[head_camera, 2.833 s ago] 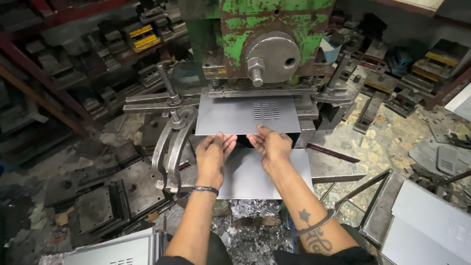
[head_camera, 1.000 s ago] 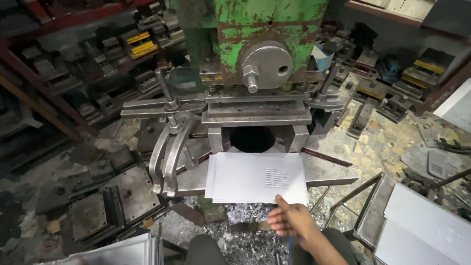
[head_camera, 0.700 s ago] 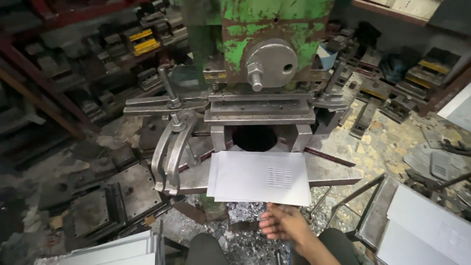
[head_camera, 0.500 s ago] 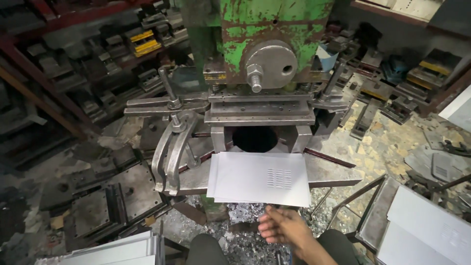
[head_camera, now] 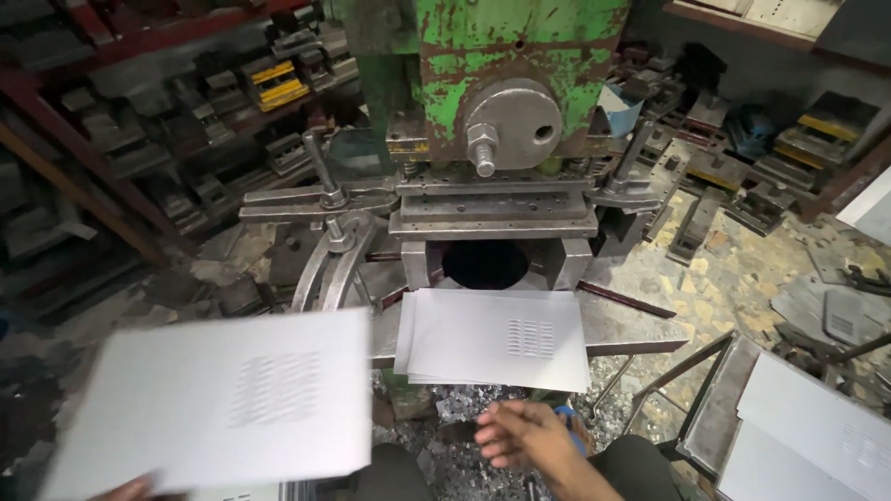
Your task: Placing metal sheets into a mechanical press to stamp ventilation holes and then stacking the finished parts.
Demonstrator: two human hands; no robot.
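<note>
Two hands (head_camera: 524,436), one green press (head_camera: 506,56)

Motion-blurred: slotted metal sheet (head_camera: 218,404) at lower left, its slot pattern smeared to grey streaks, its lower edge cut by the frame bottom. Left hand (head_camera: 130,489) mostly hidden under that sheet and cropped by the bottom edge, only a sliver showing; grip not readable. Right hand (head_camera: 520,436) blurred, fingers indistinct, forearm cut off below. Stack of sheets (head_camera: 817,436) at lower right cropped by the corner. Green press (head_camera: 520,46) cut off at the top. Dark opening (head_camera: 484,263) in the press bed unreadable inside. Shelf parts (head_camera: 269,83) too small to identify.
</note>
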